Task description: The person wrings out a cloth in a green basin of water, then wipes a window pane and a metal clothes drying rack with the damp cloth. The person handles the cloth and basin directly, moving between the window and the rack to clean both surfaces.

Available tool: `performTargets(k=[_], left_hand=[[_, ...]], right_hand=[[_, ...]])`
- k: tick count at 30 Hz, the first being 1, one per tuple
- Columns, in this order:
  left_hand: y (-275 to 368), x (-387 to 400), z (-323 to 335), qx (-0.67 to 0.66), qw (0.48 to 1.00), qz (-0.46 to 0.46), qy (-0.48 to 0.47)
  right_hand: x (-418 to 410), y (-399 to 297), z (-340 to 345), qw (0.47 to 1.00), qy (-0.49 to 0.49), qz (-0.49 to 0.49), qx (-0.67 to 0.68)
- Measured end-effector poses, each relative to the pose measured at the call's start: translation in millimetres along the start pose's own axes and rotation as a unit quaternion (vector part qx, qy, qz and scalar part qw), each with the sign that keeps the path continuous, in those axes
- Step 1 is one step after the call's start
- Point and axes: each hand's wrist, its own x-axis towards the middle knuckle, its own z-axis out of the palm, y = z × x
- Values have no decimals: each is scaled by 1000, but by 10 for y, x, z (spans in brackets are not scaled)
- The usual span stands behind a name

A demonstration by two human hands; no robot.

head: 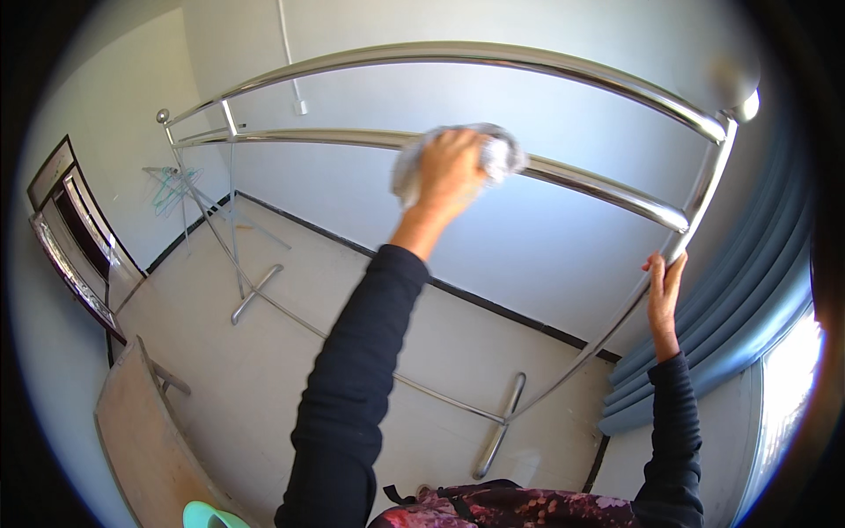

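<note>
A polished metal clothes rack (594, 185) stretches across the view, with two upper horizontal rails, side posts and a thin lower bar above the floor. My left hand (450, 168) presses a light grey cloth (505, 155) around the lower of the two upper rails, near its middle; cloth and hand are slightly blurred. At the right, my right hand (663, 290) grips the right post, just below where that rail joins it. Ball-shaped caps top the posts, the left one (163, 116) small in view.
Tubular feet (498, 449) stand on the pale floor. Hangers (173, 188) hang on a folding stand at the far left. A wooden table (142, 435) with a green container (208, 516) is at lower left. Blue curtains (739, 297) hang beside a bright window at right.
</note>
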Motion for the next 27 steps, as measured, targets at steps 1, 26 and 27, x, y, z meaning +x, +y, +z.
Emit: performTargets(k=[1,26,27], left_hand=[[104,-13,49,-23,999,25,10],[-1324,-222,-235,-53,996,-38,65],[-1465,-225,-256,-63,995,-52,58]], right_hand=[[2,19,-26,1000,4,-9,-15],[-8,370,-171,991,9,-88,-101],[-25,374,-237,990,8,-96,-107]])
